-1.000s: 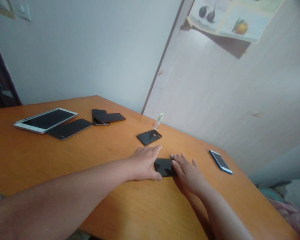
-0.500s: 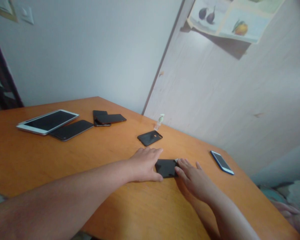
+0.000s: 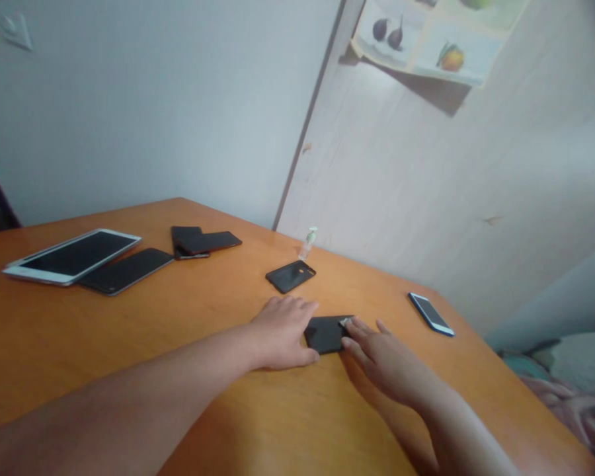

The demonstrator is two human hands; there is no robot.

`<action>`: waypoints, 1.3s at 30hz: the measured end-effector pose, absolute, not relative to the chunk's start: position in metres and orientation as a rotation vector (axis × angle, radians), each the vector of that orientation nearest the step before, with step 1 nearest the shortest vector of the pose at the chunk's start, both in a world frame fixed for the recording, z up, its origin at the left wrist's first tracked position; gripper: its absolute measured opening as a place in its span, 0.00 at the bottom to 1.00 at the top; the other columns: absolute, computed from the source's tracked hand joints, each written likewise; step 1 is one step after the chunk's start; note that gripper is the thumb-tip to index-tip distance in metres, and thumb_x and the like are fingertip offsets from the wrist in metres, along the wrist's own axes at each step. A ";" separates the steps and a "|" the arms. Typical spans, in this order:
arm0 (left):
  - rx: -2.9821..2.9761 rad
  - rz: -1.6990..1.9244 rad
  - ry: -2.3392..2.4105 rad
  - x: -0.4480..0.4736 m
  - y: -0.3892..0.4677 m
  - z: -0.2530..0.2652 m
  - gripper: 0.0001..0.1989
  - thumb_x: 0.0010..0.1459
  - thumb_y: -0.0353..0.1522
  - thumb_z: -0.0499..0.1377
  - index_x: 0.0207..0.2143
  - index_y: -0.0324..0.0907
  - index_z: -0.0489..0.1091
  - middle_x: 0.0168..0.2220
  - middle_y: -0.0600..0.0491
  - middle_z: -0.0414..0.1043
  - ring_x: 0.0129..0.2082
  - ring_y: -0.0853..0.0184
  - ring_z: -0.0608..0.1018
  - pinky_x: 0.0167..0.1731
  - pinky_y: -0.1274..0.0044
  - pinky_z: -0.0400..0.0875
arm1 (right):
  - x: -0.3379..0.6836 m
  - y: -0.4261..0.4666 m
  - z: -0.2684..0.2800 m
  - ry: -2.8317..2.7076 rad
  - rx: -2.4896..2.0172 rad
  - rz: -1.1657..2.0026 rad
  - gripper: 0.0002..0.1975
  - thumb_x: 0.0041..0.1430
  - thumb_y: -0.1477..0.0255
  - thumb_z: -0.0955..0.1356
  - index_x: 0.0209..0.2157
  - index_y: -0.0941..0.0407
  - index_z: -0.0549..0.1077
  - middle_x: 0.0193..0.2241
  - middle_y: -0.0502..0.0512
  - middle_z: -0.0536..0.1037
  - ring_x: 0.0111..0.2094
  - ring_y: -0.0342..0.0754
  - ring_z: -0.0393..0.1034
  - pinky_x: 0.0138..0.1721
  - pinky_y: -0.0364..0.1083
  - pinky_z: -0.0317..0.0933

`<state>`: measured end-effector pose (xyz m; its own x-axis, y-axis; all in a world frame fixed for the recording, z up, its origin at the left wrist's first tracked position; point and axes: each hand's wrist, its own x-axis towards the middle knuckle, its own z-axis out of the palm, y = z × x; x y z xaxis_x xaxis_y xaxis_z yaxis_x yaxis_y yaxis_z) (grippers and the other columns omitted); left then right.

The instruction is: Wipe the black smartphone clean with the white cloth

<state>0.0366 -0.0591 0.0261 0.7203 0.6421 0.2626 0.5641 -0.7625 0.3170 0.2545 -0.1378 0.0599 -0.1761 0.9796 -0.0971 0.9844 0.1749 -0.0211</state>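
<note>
A black phone (image 3: pixel 324 334) lies flat on the wooden table in front of me. My left hand (image 3: pixel 283 332) braces its left end, thumb at the near corner and fingers at the far one. Over the phone's right end, my right hand (image 3: pixel 377 350) presses a small white piece (image 3: pixel 346 322), like a wipe or cloth, against the dark surface. Most of that piece is hidden under the fingertips. Just beyond the phone is an empty black phone case (image 3: pixel 291 276), with a small clear pump bottle (image 3: pixel 308 243) standing behind it.
At left on the table (image 3: pixel 218 403), a white tablet (image 3: pixel 74 256) overlaps a dark phone (image 3: pixel 129 271). Two more dark devices (image 3: pixel 211 242) are stacked farther back. A white-faced phone (image 3: pixel 431 314) lies near the right edge. The wall (image 3: pixel 391 172) rises behind the table.
My right hand has shifted slightly toward me over the phone with the white piece, baring the far right corner. My left hand keeps its place. The whole view has turned a little right.
</note>
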 end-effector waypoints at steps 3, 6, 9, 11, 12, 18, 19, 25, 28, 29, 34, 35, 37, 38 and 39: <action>2.725 0.541 0.955 0.036 -0.061 0.026 0.34 0.50 0.45 0.59 0.57 0.41 0.59 0.58 0.42 0.65 0.56 0.49 0.67 0.53 0.60 0.61 | 0.223 -0.155 0.069 2.540 1.806 -0.198 0.29 0.68 0.58 0.54 0.63 0.59 0.60 0.63 0.64 0.59 0.65 0.54 0.51 0.65 0.57 0.44; 2.723 0.547 0.970 0.037 -0.061 0.025 0.34 0.50 0.44 0.57 0.58 0.40 0.59 0.57 0.42 0.65 0.56 0.49 0.67 0.53 0.59 0.61 | 0.212 -0.162 0.075 2.632 1.683 -0.275 0.27 0.69 0.60 0.54 0.63 0.56 0.60 0.63 0.60 0.60 0.64 0.51 0.52 0.65 0.54 0.43; 2.712 0.536 0.985 0.037 -0.060 0.023 0.34 0.49 0.44 0.58 0.57 0.40 0.59 0.57 0.42 0.65 0.55 0.49 0.67 0.53 0.59 0.61 | 0.234 -0.154 0.075 2.499 1.861 -0.244 0.25 0.68 0.61 0.55 0.59 0.57 0.65 0.60 0.62 0.66 0.60 0.54 0.60 0.61 0.54 0.52; 2.704 0.526 0.987 0.037 -0.060 0.023 0.34 0.48 0.43 0.58 0.57 0.41 0.59 0.56 0.42 0.66 0.55 0.50 0.68 0.53 0.60 0.62 | 0.249 -0.148 0.075 2.355 2.021 -0.191 0.23 0.68 0.63 0.55 0.56 0.58 0.69 0.55 0.64 0.71 0.54 0.56 0.68 0.56 0.55 0.59; 2.699 0.523 0.988 0.037 -0.060 0.024 0.34 0.48 0.42 0.58 0.57 0.41 0.59 0.56 0.43 0.66 0.55 0.51 0.68 0.53 0.60 0.62 | 0.251 -0.148 0.075 2.302 2.063 -0.166 0.23 0.68 0.64 0.55 0.54 0.59 0.71 0.53 0.65 0.73 0.51 0.57 0.70 0.54 0.55 0.62; 2.673 0.516 0.994 0.036 -0.060 0.026 0.36 0.47 0.41 0.59 0.59 0.41 0.58 0.56 0.43 0.66 0.56 0.51 0.67 0.55 0.61 0.61 | 0.209 -0.170 0.083 2.555 1.814 -0.151 0.22 0.66 0.65 0.57 0.54 0.59 0.70 0.55 0.64 0.72 0.55 0.56 0.66 0.57 0.53 0.57; 2.673 0.516 0.994 0.036 -0.060 0.026 0.36 0.47 0.41 0.59 0.59 0.41 0.58 0.56 0.43 0.66 0.56 0.51 0.67 0.55 0.61 0.61 | 0.204 -0.172 0.084 2.593 1.786 -0.176 0.21 0.67 0.66 0.57 0.54 0.58 0.70 0.55 0.63 0.72 0.56 0.55 0.66 0.58 0.52 0.56; 2.674 0.510 1.002 0.037 -0.057 0.023 0.37 0.48 0.43 0.59 0.60 0.42 0.57 0.57 0.42 0.65 0.56 0.49 0.66 0.55 0.61 0.61 | 0.241 -0.150 0.074 2.229 2.151 -0.128 0.20 0.66 0.66 0.56 0.48 0.58 0.73 0.44 0.64 0.78 0.41 0.57 0.75 0.42 0.52 0.65; 2.663 0.501 0.997 0.037 -0.056 0.023 0.38 0.48 0.43 0.59 0.60 0.42 0.57 0.57 0.43 0.65 0.57 0.49 0.66 0.55 0.60 0.61 | 0.244 -0.147 0.070 2.127 2.218 -0.045 0.20 0.66 0.66 0.56 0.47 0.59 0.73 0.41 0.66 0.78 0.40 0.58 0.75 0.40 0.52 0.65; 2.659 0.500 0.997 0.037 -0.056 0.023 0.37 0.48 0.43 0.59 0.60 0.42 0.57 0.57 0.43 0.65 0.57 0.49 0.66 0.55 0.61 0.61 | 0.237 -0.151 0.071 2.185 2.169 -0.025 0.20 0.66 0.66 0.57 0.48 0.60 0.73 0.43 0.67 0.78 0.42 0.59 0.75 0.42 0.53 0.65; 2.652 0.507 1.005 0.037 -0.056 0.023 0.37 0.47 0.41 0.59 0.60 0.43 0.57 0.57 0.44 0.65 0.57 0.50 0.66 0.56 0.61 0.61 | 0.208 -0.170 0.083 2.573 1.820 -0.091 0.21 0.67 0.67 0.55 0.52 0.58 0.71 0.51 0.64 0.74 0.51 0.57 0.69 0.52 0.52 0.60; 2.653 0.508 1.003 0.037 -0.056 0.022 0.37 0.47 0.41 0.60 0.60 0.43 0.57 0.57 0.44 0.65 0.57 0.51 0.66 0.56 0.61 0.61 | 0.211 -0.169 0.084 2.558 1.847 -0.129 0.21 0.67 0.66 0.55 0.52 0.57 0.72 0.50 0.63 0.75 0.50 0.56 0.70 0.51 0.51 0.62; 2.656 0.510 1.002 0.037 -0.055 0.021 0.37 0.47 0.42 0.60 0.60 0.43 0.57 0.58 0.45 0.64 0.57 0.51 0.65 0.56 0.61 0.61 | 0.224 -0.161 0.082 2.450 1.984 -0.177 0.20 0.67 0.66 0.55 0.50 0.56 0.73 0.47 0.62 0.77 0.45 0.55 0.73 0.46 0.50 0.64; 2.659 0.511 0.999 0.036 -0.055 0.021 0.37 0.47 0.42 0.60 0.60 0.43 0.58 0.58 0.45 0.64 0.57 0.51 0.65 0.56 0.62 0.61 | 0.233 -0.155 0.080 2.382 2.064 -0.180 0.20 0.67 0.65 0.55 0.49 0.56 0.73 0.46 0.62 0.77 0.43 0.55 0.74 0.44 0.50 0.65; 2.663 0.509 0.994 0.036 -0.054 0.021 0.36 0.47 0.42 0.59 0.59 0.44 0.58 0.58 0.46 0.65 0.57 0.51 0.66 0.56 0.62 0.61 | 0.240 -0.149 0.076 2.326 2.134 -0.162 0.20 0.67 0.65 0.56 0.50 0.57 0.72 0.46 0.62 0.77 0.43 0.55 0.74 0.44 0.50 0.65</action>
<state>0.0363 -0.0542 0.0209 0.7056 0.6690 0.2336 0.5805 -0.7347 0.3510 0.2402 -0.1489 0.0760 -0.0879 0.9946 -0.0552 0.9926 0.0829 -0.0883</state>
